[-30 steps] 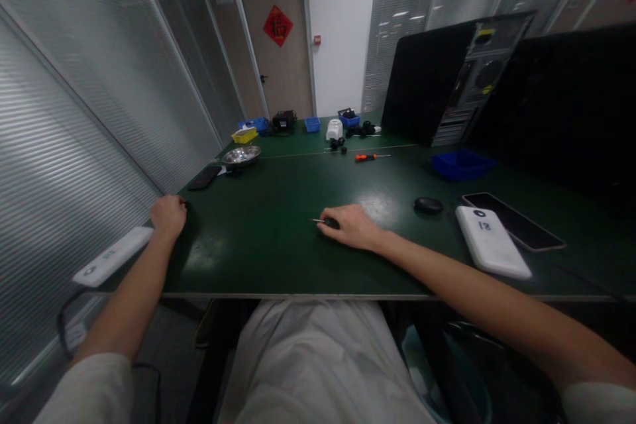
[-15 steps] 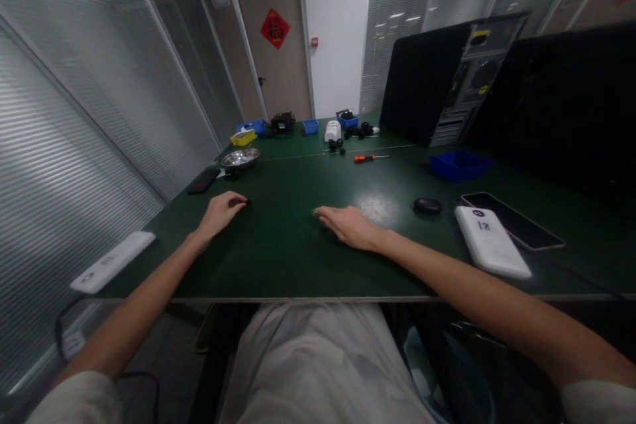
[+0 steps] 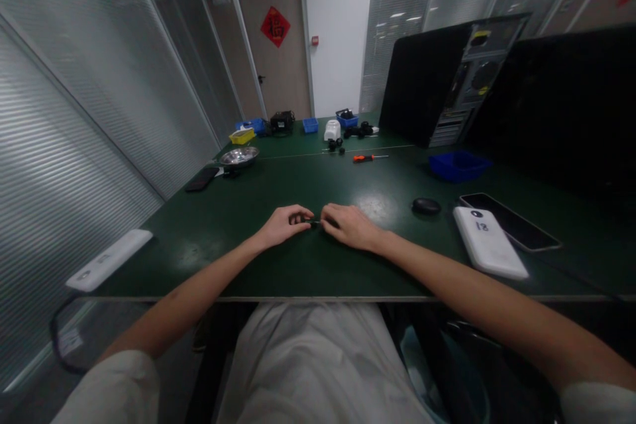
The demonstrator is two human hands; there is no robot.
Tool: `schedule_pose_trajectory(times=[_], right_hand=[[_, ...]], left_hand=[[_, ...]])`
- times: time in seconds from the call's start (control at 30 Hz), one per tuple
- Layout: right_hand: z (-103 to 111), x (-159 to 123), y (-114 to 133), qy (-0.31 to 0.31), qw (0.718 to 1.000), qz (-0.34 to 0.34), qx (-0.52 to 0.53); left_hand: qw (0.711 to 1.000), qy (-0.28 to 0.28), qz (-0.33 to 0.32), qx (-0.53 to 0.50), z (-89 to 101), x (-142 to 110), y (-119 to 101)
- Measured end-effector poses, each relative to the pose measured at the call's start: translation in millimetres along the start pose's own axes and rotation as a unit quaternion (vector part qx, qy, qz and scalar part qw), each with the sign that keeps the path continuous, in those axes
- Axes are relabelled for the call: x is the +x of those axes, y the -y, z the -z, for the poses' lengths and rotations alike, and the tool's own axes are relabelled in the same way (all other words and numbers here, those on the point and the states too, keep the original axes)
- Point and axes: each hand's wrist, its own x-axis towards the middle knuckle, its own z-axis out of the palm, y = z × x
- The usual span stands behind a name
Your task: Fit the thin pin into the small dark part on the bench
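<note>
Above the green table (image 3: 278,271), my left hand (image 3: 281,225) pinches a small dark piece (image 3: 309,220) between thumb and fingers. My right hand (image 3: 350,225) is closed just to its right, thumb and fingertips pressed together. A thin, light-coloured bit shows between the two hands, at the right fingertips. The piece is too small and blurred to name, and what my right fingers grip is mostly hidden. The fingertips of both hands are only a short gap apart.
An orange screwdriver (image 3: 364,158) lies beyond my hands, a shiny metal bowl (image 3: 239,156) back left. On the right are a black mouse (image 3: 426,206), a blue tray (image 3: 458,165), a white device (image 3: 489,243) and a dark phone (image 3: 521,225). A computer case (image 3: 427,79) stands behind.
My left hand has moved right from the table's left side, bringing the small dark piece up to my right hand. My right hand has barely moved.
</note>
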Motion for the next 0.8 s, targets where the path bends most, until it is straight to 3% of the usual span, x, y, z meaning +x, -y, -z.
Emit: schedule_pose_trajectory(times=[0.8], right_hand=[[-4.6,-0.2,-0.3,-0.013,0.999,0.003,0.043]], left_hand=[[1.000,-0.002,-0.008,-0.003,2.8,-7.3,-11.1]])
